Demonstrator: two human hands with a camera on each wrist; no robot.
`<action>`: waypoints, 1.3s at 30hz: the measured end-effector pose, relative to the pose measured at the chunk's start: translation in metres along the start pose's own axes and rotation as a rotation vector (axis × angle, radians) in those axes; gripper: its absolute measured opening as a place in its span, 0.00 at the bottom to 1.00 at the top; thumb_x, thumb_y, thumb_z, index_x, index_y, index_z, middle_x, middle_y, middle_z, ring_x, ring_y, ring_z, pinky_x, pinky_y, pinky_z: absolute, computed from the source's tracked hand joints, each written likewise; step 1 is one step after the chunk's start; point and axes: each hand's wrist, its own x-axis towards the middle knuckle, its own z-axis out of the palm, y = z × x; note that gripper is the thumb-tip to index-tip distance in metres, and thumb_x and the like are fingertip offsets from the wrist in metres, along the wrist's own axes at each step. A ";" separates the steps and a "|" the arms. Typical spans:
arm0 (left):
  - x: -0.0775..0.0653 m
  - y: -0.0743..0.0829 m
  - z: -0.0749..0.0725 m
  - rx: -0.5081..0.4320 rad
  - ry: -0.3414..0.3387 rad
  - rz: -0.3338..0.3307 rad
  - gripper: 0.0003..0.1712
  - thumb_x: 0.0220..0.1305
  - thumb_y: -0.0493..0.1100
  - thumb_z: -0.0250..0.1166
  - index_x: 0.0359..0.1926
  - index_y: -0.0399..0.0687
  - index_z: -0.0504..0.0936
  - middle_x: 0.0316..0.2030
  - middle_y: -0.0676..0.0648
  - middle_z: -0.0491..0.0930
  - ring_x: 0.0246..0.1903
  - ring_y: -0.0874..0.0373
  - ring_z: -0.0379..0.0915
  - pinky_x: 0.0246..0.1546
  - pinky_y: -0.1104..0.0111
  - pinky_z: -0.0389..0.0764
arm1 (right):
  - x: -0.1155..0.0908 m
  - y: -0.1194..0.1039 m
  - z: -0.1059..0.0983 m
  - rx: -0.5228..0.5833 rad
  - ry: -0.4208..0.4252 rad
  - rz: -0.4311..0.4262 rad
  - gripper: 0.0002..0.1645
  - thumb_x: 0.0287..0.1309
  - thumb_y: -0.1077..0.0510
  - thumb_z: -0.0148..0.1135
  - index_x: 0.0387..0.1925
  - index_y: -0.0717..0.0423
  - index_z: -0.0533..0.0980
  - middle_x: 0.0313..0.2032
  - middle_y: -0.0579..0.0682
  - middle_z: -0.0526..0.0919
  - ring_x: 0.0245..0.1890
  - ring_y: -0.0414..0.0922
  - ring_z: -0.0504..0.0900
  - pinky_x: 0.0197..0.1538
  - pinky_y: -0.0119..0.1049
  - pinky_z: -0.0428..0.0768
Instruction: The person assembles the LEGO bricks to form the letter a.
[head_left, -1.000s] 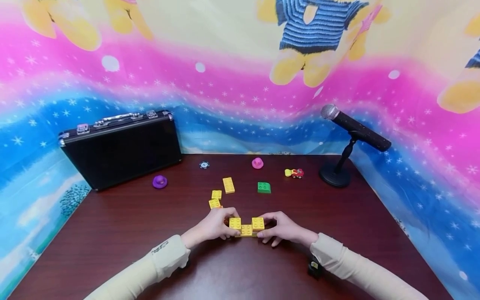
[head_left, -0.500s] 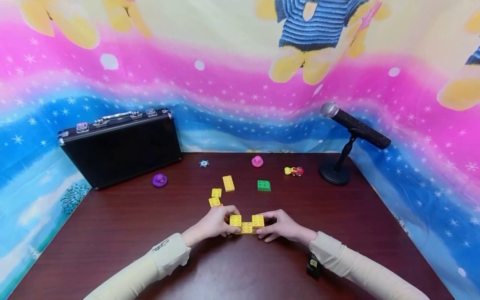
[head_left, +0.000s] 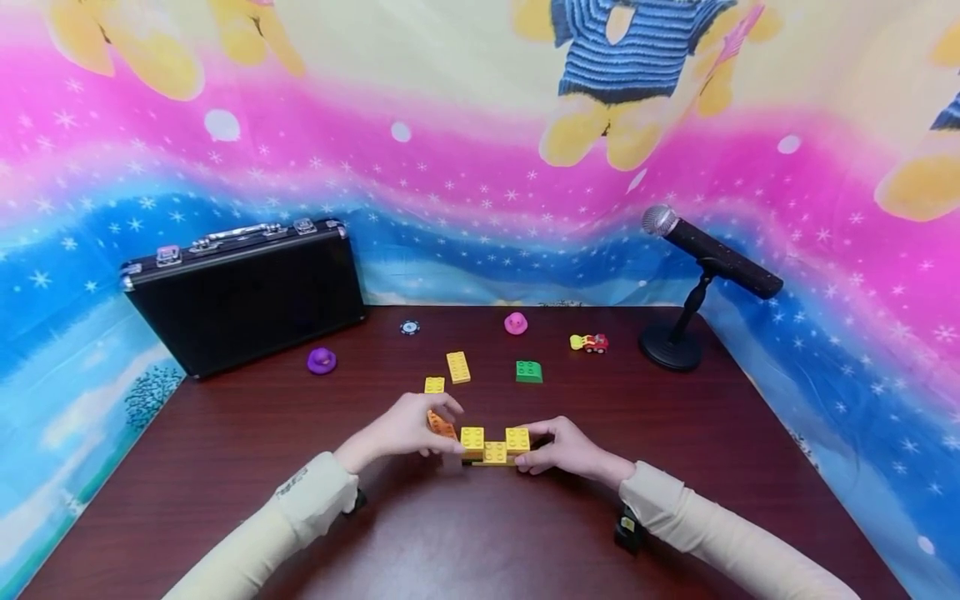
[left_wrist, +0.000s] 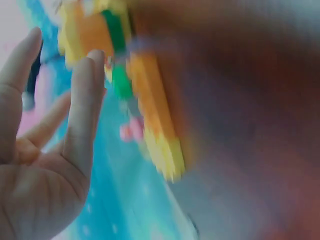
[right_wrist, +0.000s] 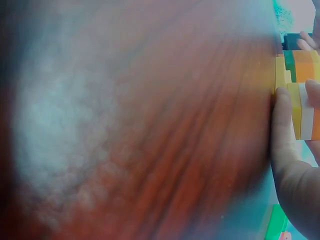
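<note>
A low U-shaped build of toy building bricks (head_left: pixel 495 452) stands on the table before me, yellow on top with a raised block at each end. White and orange layers show in its right end stack (right_wrist: pixel 306 112). My right hand (head_left: pixel 566 451) grips that end between thumb and fingers. Just left of the build, my left hand (head_left: pixel 401 429) is spread and apart from it; its fingers (left_wrist: pixel 82 110) look extended in the left wrist view. An orange brick (head_left: pixel 441 425) lies beneath the left hand, partly hidden. A small yellow brick (head_left: pixel 434 385) shows behind it.
Farther back lie a long yellow brick (head_left: pixel 458 367) and a green brick (head_left: pixel 528 372). Purple (head_left: pixel 322 361) and pink (head_left: pixel 515 323) toy ducks, a poker chip (head_left: pixel 409 327) and a toy car (head_left: pixel 596 343) sit beyond. A black case (head_left: pixel 247 300) and a microphone stand (head_left: pixel 670 346) flank them.
My left hand has let go of the build's left end and moved left, over the loose bricks. The right hand keeps its grip, and the build has hardly moved.
</note>
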 end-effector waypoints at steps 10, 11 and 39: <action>0.011 -0.055 -0.044 -0.104 0.000 -0.067 0.22 0.51 0.30 0.61 0.49 0.39 0.71 0.48 0.37 0.71 0.23 0.51 0.77 0.16 0.62 0.76 | 0.001 0.001 -0.004 -0.008 0.001 0.020 0.27 0.46 0.63 0.68 0.52 0.62 0.74 0.40 0.59 0.80 0.30 0.46 0.82 0.34 0.44 0.80; 0.012 -0.059 -0.044 -0.112 0.000 -0.086 0.21 0.51 0.30 0.61 0.49 0.39 0.71 0.47 0.37 0.72 0.23 0.52 0.77 0.16 0.62 0.76 | 0.001 0.001 -0.003 -0.001 0.001 0.020 0.27 0.46 0.64 0.67 0.52 0.62 0.74 0.40 0.60 0.80 0.30 0.46 0.82 0.34 0.44 0.80; 0.028 -0.062 -0.035 -0.004 0.108 -0.160 0.21 0.42 0.36 0.71 0.41 0.38 0.76 0.34 0.44 0.76 0.22 0.59 0.77 0.22 0.67 0.79 | 0.001 0.004 -0.001 0.025 0.020 0.032 0.29 0.45 0.61 0.69 0.52 0.62 0.73 0.37 0.57 0.82 0.29 0.45 0.82 0.35 0.43 0.80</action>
